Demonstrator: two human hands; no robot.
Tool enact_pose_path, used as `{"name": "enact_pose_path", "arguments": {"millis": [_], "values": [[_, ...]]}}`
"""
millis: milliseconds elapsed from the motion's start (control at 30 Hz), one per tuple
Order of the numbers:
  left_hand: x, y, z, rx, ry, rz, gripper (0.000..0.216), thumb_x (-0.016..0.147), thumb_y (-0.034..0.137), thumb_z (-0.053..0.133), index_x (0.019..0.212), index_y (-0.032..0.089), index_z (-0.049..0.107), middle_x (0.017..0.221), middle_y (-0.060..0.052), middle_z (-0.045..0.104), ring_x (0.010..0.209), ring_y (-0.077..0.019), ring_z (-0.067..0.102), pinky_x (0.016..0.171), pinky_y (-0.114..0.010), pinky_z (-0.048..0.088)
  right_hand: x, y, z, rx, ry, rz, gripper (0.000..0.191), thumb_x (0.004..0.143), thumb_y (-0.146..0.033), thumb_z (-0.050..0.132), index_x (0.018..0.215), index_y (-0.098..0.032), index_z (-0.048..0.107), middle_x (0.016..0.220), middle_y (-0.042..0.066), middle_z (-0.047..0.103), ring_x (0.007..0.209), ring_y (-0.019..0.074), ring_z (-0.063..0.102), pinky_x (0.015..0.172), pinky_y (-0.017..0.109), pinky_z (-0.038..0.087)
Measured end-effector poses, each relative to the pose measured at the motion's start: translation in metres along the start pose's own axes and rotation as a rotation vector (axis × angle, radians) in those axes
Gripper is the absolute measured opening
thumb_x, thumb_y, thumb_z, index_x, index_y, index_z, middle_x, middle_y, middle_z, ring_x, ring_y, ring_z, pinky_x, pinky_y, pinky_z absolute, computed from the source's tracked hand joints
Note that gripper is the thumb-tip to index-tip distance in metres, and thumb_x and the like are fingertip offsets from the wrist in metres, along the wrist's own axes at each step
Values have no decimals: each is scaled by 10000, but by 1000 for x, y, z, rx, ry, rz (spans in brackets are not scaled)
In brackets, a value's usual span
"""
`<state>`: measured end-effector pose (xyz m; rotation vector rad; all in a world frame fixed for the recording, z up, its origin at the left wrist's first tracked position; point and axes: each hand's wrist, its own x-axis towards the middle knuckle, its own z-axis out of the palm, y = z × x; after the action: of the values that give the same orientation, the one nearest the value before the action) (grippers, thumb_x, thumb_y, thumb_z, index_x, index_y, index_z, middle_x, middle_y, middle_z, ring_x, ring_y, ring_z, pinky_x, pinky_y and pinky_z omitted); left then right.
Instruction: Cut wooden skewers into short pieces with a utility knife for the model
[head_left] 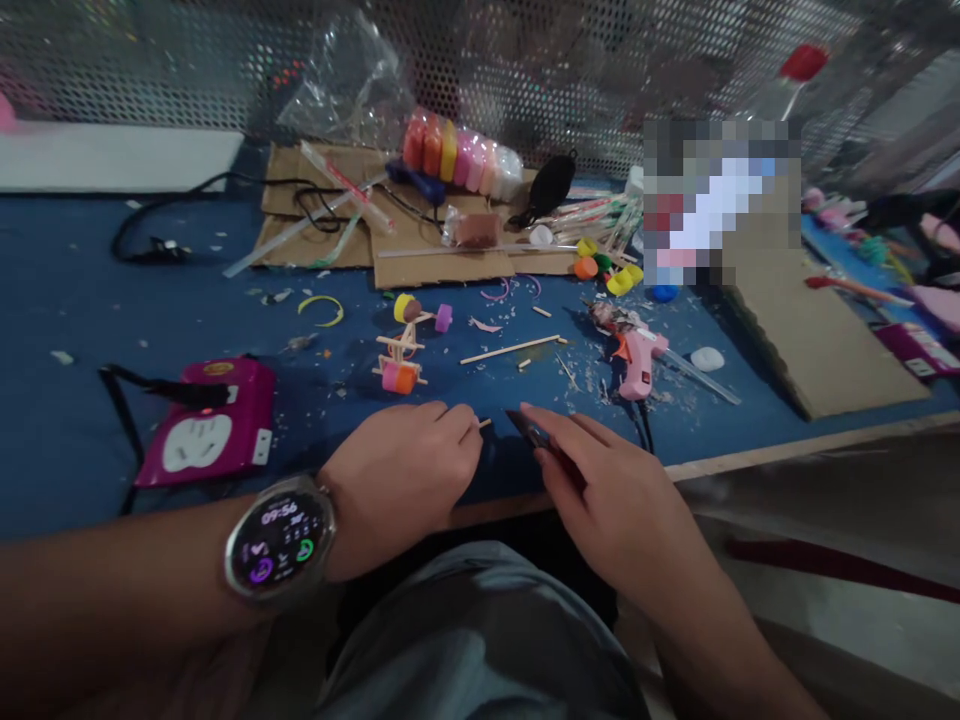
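Observation:
My left hand (405,480) rests on the blue table (60,420) near its front edge, fingers closed in a pinch on a short wooden stick (484,424) whose tip pokes out to the right. A round watch (279,540) sits on that wrist. My right hand (607,490) lies just right of it, fingers wrapped round a dark cutting tool (529,430) whose tip points at the stick's end. A small stick-and-clay model (401,355) stands just beyond my left hand.
A pink glue gun (637,360) lies right of centre, a magenta power strip (210,420) at the left. A long stick (510,349), scraps, clay blocks (457,150), cardboard sheets (817,340) and bottle caps (600,268) spread toward a perforated metal wall.

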<state>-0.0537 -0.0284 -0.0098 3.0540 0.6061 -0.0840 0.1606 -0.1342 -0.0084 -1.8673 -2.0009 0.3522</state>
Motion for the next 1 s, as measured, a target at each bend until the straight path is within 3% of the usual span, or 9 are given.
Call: {"name": "enact_pose_path", "arguments": {"millis": [167, 400, 1000], "values": [[1, -1, 0, 31, 24, 22, 220, 1014, 170, 595, 1111, 89, 775, 907, -114, 685, 787, -281, 663, 669, -429, 520, 4, -3, 5, -16, -21, -36, 464, 1082, -180, 486, 1509, -141, 665, 1099, 130, 786, 912, 297, 762, 770, 438, 627], [3, -1, -1, 33, 41, 20, 239, 1034, 150, 555, 1099, 96, 778, 883, -100, 679, 747, -273, 670, 608, -426, 491, 8, -10, 8, -11, -36, -69, 449, 1066, -148, 478, 1450, -93, 704, 1185, 160, 791, 981, 322, 779, 805, 469, 646], [3, 0, -4, 41, -11, 24, 227, 998, 117, 628, 1165, 69, 776, 937, -99, 718, 777, -282, 722, 604, -419, 548, 8, -15, 10, -26, -49, -73, 456, 1061, -129, 488, 1463, -89, 699, 1181, 156, 775, 935, 312, 775, 788, 478, 655]]}}
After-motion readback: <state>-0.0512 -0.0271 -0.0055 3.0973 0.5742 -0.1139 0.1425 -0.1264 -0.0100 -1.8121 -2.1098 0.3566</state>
